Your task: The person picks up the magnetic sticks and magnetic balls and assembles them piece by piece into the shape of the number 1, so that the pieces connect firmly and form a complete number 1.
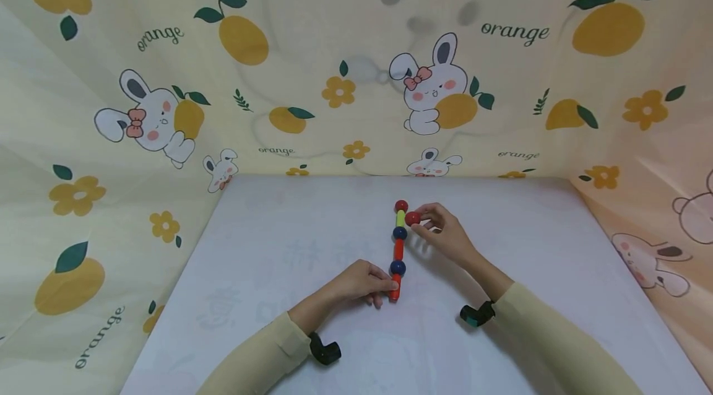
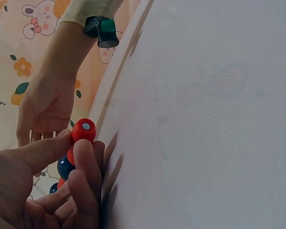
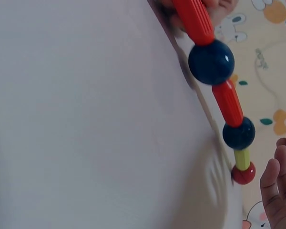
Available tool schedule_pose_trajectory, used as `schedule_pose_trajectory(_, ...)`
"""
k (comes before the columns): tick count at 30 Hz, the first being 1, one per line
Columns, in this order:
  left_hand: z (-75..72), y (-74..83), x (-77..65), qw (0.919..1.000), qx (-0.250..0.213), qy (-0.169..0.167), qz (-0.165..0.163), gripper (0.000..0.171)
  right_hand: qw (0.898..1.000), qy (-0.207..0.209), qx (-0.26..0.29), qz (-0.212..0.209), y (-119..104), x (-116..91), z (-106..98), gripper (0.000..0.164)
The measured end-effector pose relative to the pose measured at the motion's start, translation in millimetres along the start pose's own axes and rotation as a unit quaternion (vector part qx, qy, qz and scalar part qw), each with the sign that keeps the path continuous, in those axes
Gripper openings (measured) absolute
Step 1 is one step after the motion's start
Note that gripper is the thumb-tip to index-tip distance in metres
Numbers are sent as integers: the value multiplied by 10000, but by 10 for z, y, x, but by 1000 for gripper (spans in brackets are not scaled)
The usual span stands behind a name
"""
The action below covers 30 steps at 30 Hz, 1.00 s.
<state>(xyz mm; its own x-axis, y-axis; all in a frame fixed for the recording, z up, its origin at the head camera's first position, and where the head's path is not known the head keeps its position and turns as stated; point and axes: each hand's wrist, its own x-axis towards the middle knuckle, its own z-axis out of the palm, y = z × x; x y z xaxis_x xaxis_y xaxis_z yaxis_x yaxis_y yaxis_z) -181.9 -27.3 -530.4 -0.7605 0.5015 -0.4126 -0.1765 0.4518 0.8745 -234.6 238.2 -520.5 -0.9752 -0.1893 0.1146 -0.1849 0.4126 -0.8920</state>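
Note:
A straight chain of balls and rods stretches over the white table. From its far end come a red ball [image 1: 401, 205], a yellow-green rod [image 1: 400, 218], a blue ball [image 1: 400, 233], a red rod [image 1: 398, 250], another blue ball [image 1: 398, 267] and a near red rod [image 1: 395, 294]. My left hand [image 1: 356, 282] pinches that near rod between thumb and fingers; a pale disc shows in its end in the left wrist view. Beside the chain's far part, my right hand [image 1: 445, 235] pinches a loose red ball [image 1: 413, 218] at its fingertips, partly cut off in the right wrist view.
The white table [image 1: 267, 228] runs back to a cloth backdrop [image 1: 345, 30] printed with rabbits, oranges and flowers, which also rises at both sides. Dark wrist cameras sit on the left sleeve [image 1: 267, 348] and the right sleeve [image 1: 551, 333].

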Motion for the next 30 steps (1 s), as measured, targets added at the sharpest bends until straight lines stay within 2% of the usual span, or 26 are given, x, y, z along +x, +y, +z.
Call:
schedule_pose_trajectory(10,21,3,3,10000,13,2,3,21,9998,-127,118,-132,-74,-233,65,42)
schedule_pose_trajectory(30,29,16,-3,9999,-6,85,58,23,9963,-645,482,-291,-30,-672,174,36)
